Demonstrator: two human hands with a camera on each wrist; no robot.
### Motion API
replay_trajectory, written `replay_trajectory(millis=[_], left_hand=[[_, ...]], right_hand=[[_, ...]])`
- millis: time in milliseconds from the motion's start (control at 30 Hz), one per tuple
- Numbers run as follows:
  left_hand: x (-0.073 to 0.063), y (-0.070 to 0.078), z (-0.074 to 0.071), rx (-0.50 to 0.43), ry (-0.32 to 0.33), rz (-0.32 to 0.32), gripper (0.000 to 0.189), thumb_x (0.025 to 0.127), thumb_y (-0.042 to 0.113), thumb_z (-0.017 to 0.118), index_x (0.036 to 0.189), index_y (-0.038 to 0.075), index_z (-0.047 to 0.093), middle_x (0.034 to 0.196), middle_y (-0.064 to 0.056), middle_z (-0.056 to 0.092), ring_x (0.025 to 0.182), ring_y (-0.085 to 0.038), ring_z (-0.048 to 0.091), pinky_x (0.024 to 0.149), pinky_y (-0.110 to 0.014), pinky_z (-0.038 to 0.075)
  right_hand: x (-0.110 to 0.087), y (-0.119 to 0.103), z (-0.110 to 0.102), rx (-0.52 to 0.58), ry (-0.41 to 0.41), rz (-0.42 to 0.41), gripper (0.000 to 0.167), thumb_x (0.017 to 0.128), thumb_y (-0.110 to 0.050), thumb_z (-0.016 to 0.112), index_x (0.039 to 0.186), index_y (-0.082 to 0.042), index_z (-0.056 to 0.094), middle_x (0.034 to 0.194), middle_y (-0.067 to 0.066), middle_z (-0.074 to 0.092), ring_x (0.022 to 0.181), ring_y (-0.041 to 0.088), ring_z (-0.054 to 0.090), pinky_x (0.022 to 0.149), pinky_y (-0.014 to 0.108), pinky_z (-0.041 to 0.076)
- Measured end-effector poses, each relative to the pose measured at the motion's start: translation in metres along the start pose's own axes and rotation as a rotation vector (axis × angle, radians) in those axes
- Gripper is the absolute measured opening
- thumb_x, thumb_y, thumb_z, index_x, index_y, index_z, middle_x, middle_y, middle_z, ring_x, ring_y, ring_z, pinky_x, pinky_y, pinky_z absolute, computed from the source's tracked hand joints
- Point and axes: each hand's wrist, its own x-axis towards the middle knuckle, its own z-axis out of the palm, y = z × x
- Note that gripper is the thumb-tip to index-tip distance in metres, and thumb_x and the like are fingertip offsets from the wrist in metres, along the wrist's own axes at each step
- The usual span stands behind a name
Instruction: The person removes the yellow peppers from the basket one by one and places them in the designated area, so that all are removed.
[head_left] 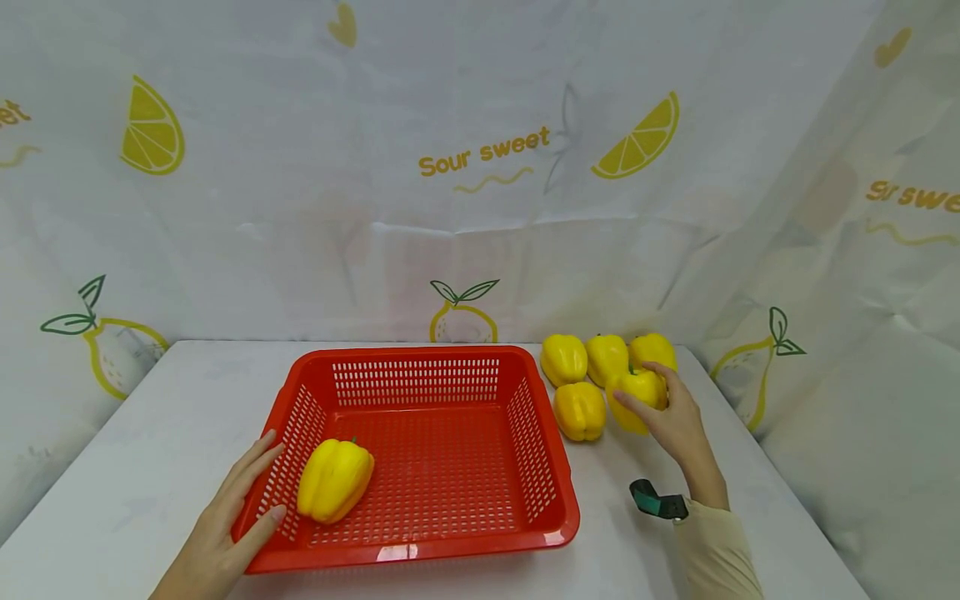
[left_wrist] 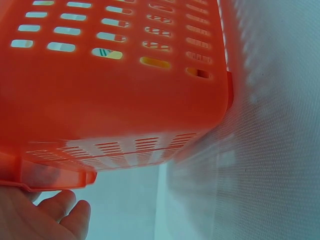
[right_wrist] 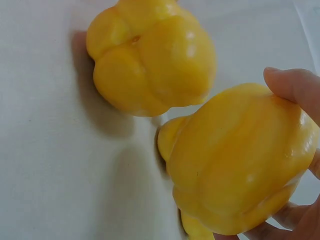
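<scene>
My right hand (head_left: 678, 417) grips a yellow bell pepper (right_wrist: 240, 160) between thumb and fingers, at the right of the head view. In the right wrist view it overlaps other peppers, and a second yellow bell pepper (right_wrist: 155, 55) lies near it. My left hand (head_left: 225, 517) rests on the left rim of a red plastic basket (head_left: 412, 550), its fingers fairly straight and its thumb over the edge. Fingertips (left_wrist: 77, 217) show beside the rim in the left wrist view. Inside the basket, at the left, lies one yellow bell pepper (head_left: 334, 481).
Right of the basket, a back row holds a left pepper (head_left: 564, 360), a middle pepper (head_left: 606, 357) and a right pepper (head_left: 654, 348). Another pepper (head_left: 580, 412) lies nearer. All stand on a white-covered table (head_left: 172, 408) before a lemon-printed cloth (head_left: 300, 275).
</scene>
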Motion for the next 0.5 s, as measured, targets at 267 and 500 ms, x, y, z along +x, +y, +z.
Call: replay_trajectory(millis=[267, 500], left_hand=[[-0.0007, -0.0033, 0.0023, -0.012, 0.021, 0.022, 0.064, 0.092, 0.006, 0.064, 0.150, 0.017, 0.040, 0.160, 0.016, 0.024, 0.137, 0.017, 0.020, 0.096, 0.004, 0.023], [-0.0009, -0.0022, 0.0018, -0.010, 0.020, 0.016, 0.064, 0.092, 0.006, 0.064, 0.151, 0.017, 0.040, 0.161, 0.016, 0.024, 0.137, 0.017, 0.020, 0.096, 0.004, 0.022]], right_hand=[[0.0016, 0.0060, 0.0023, -0.023, -0.004, 0.008, 0.093, 0.090, -0.057, 0.064, 0.157, -0.009, 0.021, 0.157, 0.030, 0.024, 0.137, 0.047, 0.031, 0.110, 0.067, 0.031], [0.0025, 0.0087, 0.0034, -0.045, -0.002, 0.021, 0.093, 0.089, -0.055, 0.065, 0.156, -0.006, 0.022, 0.155, 0.033, 0.025, 0.138, 0.050, 0.030, 0.111, 0.067, 0.029]])
